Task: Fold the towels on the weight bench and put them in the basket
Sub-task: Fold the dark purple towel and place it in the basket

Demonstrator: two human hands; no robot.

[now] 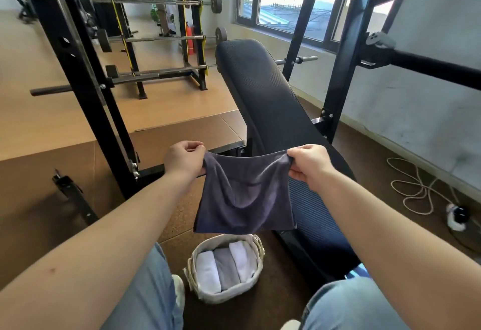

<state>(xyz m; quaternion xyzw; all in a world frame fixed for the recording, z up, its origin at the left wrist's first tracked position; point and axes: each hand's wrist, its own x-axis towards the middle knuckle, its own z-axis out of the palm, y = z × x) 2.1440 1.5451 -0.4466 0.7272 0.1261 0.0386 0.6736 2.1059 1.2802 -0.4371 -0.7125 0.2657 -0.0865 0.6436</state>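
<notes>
Two top corners carry it: our left grip (183,159) and right grip (308,165) are each clamped on a corner of the dark towel (244,196). It hangs in the air beside the counter's (273,110) near end, above the basket (229,295). It looks light, soft and limp, so we judge corners and edges best for folding.

1. The towel (244,199) hangs between the hands: the left hand (183,159) pinches its top left corner, the right hand (308,165) its top right, over the desk's (268,100) near left edge.
2. The basket (221,297) stands on the floor (78,186) below the towel, just left of the desk's near end.
3. Three folded towels (226,264) lie side by side in the basket.
4. A barbell rack (161,69) stands behind, left of the desk; a cord (416,189) lies on the floor to its right.
</notes>
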